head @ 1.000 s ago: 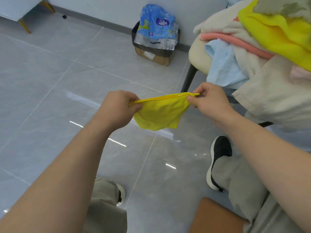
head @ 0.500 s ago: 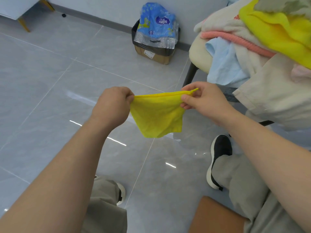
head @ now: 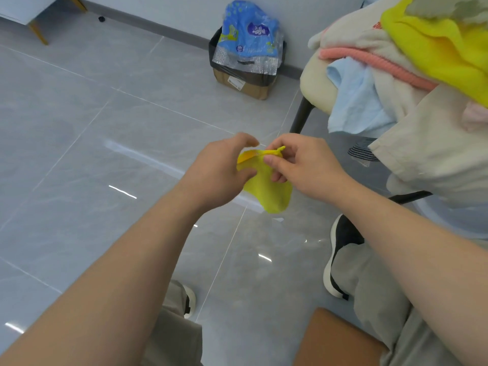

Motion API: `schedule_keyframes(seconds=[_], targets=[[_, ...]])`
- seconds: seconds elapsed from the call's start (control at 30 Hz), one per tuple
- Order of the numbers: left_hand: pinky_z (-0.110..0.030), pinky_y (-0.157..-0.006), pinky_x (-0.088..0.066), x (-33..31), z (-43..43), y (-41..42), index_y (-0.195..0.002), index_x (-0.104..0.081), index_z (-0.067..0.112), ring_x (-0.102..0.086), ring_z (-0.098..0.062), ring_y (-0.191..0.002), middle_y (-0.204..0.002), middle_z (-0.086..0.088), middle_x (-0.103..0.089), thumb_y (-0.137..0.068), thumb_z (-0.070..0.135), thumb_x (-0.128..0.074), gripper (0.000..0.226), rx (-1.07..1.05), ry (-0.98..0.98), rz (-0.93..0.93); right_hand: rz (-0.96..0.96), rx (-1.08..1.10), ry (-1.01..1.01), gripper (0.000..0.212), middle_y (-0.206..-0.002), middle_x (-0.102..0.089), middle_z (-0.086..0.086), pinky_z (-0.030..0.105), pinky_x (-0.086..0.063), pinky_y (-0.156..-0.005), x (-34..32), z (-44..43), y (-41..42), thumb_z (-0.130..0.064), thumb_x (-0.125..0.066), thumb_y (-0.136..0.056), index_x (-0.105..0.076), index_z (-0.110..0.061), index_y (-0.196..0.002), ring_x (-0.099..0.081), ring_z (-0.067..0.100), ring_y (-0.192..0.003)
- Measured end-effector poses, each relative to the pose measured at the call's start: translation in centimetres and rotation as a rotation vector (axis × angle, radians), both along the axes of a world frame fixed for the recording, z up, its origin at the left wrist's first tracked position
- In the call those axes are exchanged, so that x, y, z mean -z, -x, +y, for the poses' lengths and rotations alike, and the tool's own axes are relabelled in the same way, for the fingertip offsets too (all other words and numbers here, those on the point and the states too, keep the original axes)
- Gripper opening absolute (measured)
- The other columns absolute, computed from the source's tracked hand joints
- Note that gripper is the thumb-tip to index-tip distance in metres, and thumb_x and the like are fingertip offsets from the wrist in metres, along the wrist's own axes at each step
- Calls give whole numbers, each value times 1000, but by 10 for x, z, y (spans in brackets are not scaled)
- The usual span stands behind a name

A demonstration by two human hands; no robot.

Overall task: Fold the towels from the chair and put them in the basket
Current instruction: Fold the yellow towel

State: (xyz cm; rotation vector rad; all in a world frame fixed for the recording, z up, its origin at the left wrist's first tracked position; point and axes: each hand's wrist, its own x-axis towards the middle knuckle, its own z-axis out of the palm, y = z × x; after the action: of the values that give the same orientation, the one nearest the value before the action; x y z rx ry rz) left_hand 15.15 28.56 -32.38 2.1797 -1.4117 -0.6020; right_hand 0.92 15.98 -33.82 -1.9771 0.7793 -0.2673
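Grey tile floor (head: 79, 154) w/ glare streaks under everything. Both hands are up over it, nearly touching. Right hand (head: 303, 167) pinches the top edge of a small yellow towel (head: 269, 194) btw thumb & fingers. Left hand (head: 216, 170) has the left corner nipped too, rest of the cloth hanging limp below. Chair (head: 314, 85) is just to the right, seat heaped w/ more towels (head: 396, 75): blue, pink, cream, yellow. Cardboard box (head: 245, 85) w/ a blue plastic pack (head: 248, 30) sits by the wall behind.
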Motion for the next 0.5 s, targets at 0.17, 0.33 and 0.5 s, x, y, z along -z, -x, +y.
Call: schedule_keyframes(seconds=[0.17,0.33,0.5], targets=[[-38,-78,-52,5,-3,3,-101,-68,20,-64,-15,-74,-90,4,-70,-89,25,-69,13,17,41,-31,10,-24,-4,10,-66,-72,3,45,-60,-67,0,1,-1,-23,-68,-92,-63,-26,-85,-71,16,-61],[-42,-77,-50,4,-1,2,-96,-63,16,-63,-21,-82,-72,2,-65,-93,17,-60,4,-12,18,-61,78,-69,-21,11,-74,-72,4,32,-56,-49,1,5,-1,-27,-68,-93,-57,-25,-91,-70,18,-60],[-45,-71,-51,5,1,3,-102,-57,20,-62,-26,-79,-76,-4,-67,-87,5,-52,22,16,24,21,246,-193,33,8,-76,-71,-1,31,-57,-66,8,4,-1,-22,-73,-88,-69,-15,-89,-69,8,-63]])
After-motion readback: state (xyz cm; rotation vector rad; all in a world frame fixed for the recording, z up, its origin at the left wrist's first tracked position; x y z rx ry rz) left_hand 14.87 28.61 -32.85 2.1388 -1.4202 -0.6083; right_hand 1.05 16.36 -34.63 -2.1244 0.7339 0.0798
